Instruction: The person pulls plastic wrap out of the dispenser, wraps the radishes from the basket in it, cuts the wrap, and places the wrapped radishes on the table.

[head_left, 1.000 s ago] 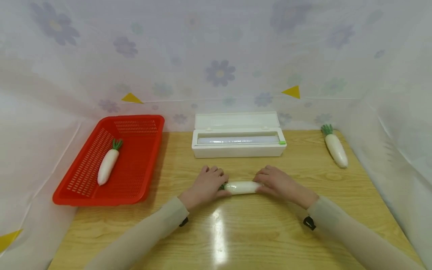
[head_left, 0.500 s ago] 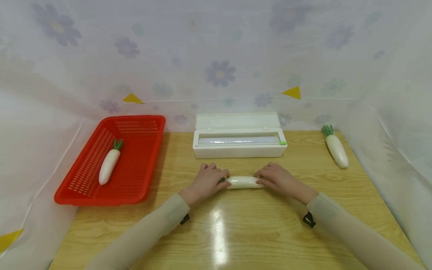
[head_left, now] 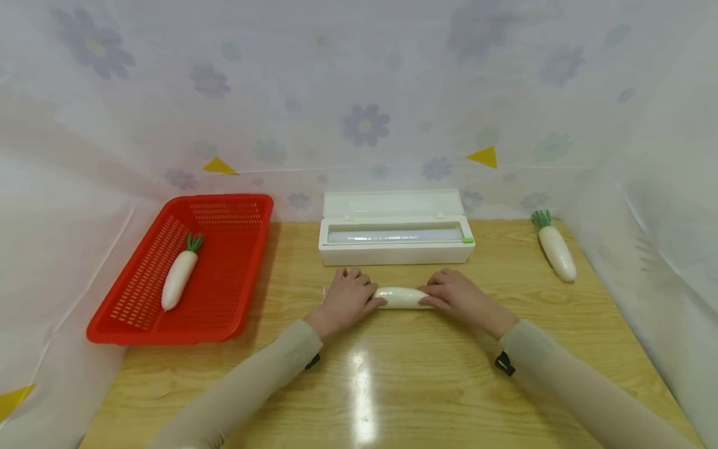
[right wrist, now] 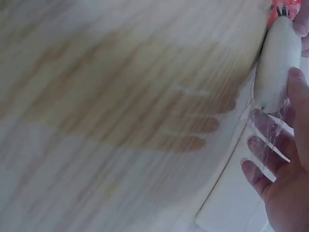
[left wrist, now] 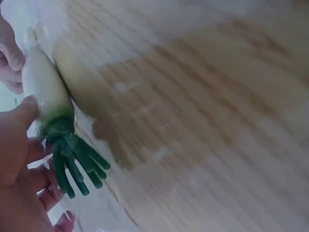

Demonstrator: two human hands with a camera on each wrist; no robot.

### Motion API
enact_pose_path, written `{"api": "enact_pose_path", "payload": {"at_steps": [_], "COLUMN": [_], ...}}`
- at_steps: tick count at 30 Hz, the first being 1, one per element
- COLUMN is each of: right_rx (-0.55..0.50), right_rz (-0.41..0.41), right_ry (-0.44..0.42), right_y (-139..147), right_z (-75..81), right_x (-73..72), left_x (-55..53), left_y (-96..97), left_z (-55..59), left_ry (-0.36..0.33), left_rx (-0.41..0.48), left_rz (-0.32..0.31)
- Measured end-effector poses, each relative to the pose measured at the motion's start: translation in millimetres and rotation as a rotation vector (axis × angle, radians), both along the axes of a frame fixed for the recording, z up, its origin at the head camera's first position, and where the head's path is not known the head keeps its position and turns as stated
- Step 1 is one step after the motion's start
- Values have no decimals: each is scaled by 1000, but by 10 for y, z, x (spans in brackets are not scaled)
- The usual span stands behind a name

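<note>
A white radish (head_left: 399, 298) lies crosswise in the middle of the table, with shiny clear plastic film about it. My left hand (head_left: 346, 300) grips its leafy end; in the left wrist view the green leaves (left wrist: 77, 162) poke out past the fingers. At the other end, my right hand (head_left: 461, 300) holds the radish between thumb and fingers. Loose clear film (right wrist: 276, 126) hangs off that tip over the right fingers, as the right wrist view shows. From the head, my left hand hides the leaves.
Behind the hands stands an open white box (head_left: 396, 254) with a film roll (head_left: 395, 236) inside. A red basket (head_left: 250, 293) at the left contains another radish (head_left: 181, 279). One more shiny radish (head_left: 557, 252) lies at the table's right edge. Patterned sheeting (head_left: 291, 68) encloses the table.
Both hands have moved the radish a little away from the body, towards the white box, with its surface turning. The leaves, partly seen earlier, are now covered by the left hand.
</note>
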State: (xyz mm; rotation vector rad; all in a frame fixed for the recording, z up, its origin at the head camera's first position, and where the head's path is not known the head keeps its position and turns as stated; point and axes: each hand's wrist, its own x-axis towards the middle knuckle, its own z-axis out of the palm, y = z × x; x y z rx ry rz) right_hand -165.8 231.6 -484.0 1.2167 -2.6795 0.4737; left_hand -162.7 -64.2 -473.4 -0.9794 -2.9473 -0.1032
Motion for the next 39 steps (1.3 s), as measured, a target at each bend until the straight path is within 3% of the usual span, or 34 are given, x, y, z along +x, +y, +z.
{"api": "enact_pose_path", "payload": {"at_steps": [7,11,19,28,39], "right_rx": [-22,-52,-63,-60,-57], "right_rz": [-84,-96,-76,-104,-114], "right_ry": [-96,-126,-94,-135,-218], "right_y": [-30,-31,4,18,158], "right_z": [12,1,7,12,46], "right_x": [-29,-92,-173,-169,-218], "left_x": [-47,-48,-13,-13,-2], "left_y": [12,7,56,146,51], "left_z": [8,21,28,-66,-69], "left_ry": [-41,-15,78,79,17], "left_rx": [63,95,-5,-4,61], "left_rz": [-4,-14,11,64,24]}}
